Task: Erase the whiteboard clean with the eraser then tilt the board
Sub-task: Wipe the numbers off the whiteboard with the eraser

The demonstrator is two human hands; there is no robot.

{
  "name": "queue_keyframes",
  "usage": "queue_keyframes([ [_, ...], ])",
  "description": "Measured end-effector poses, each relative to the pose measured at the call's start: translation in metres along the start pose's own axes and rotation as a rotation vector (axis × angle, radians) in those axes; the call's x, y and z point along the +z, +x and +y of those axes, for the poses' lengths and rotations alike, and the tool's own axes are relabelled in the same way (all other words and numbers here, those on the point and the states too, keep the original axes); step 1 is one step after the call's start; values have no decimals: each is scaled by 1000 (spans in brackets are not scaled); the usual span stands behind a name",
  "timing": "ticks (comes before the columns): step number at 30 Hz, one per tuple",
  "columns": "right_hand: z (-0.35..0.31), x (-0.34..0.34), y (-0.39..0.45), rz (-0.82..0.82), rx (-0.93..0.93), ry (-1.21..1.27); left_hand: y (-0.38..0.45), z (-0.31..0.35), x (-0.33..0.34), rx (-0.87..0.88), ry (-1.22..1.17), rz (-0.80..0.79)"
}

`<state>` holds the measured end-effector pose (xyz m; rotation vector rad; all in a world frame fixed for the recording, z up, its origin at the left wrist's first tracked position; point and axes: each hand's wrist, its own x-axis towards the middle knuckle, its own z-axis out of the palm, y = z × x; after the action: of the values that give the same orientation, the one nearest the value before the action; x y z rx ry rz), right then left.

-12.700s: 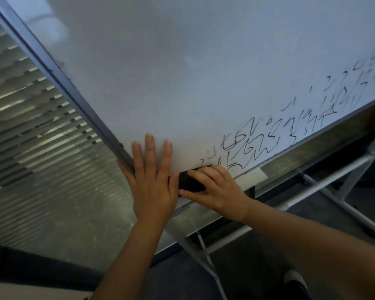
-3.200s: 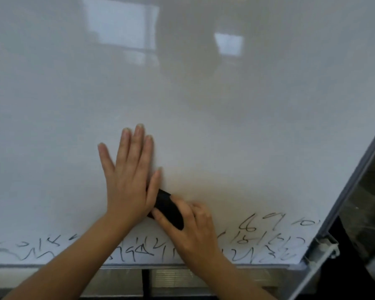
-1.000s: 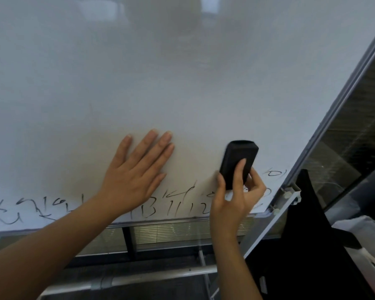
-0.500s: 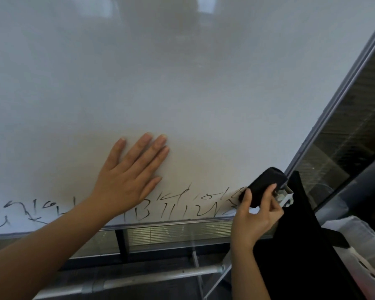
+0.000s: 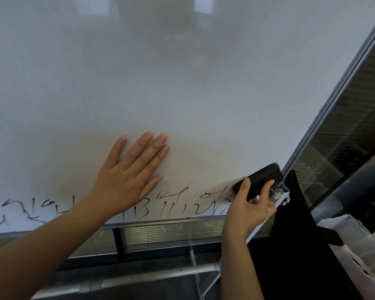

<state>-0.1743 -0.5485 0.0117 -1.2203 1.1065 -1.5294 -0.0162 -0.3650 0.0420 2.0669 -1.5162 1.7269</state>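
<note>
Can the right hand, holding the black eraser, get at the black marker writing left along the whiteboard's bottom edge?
Probably yes. The right hand grips the black eraser beside the black marker writing; only the flat left hand covers part of that row.

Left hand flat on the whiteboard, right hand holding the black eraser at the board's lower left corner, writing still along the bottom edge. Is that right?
One detail is wrong: the corner. In the head view the right hand holds the black eraser at the lower right corner of the whiteboard, beside its frame. The left hand does lie flat on the board, and writing remains along the bottom edge.
</note>
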Motion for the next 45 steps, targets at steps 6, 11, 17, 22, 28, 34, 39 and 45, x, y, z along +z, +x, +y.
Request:
queue_keyframes([
  [6,17,-6,-17,15,161,-14,-3,1,-2,4,-40,-8],
  [11,1,10,-52,-74,-109,36,-3,-4,-6,16,-176,-20],
  [17,-9,33,-111,-185,-327,-24,-12,-24,-26,77,-404,-43],
  [22,-8,46,-151,-245,-451,-72,-57,-58,-47,-36,-417,-84],
  [28,-12,66,-203,-211,-553,-50,-142,-111,-60,-142,-378,-105],
  [34,-31,75,-280,-129,-739,19,-262,-215,-97,-318,-244,-125],
  [39,-46,115,-382,-434,-1130,-55,-334,-305,-115,-406,-67,-124],
  [45,-50,165,-455,-615,-1352,-163,-358,-347,-109,-451,-17,-6],
])
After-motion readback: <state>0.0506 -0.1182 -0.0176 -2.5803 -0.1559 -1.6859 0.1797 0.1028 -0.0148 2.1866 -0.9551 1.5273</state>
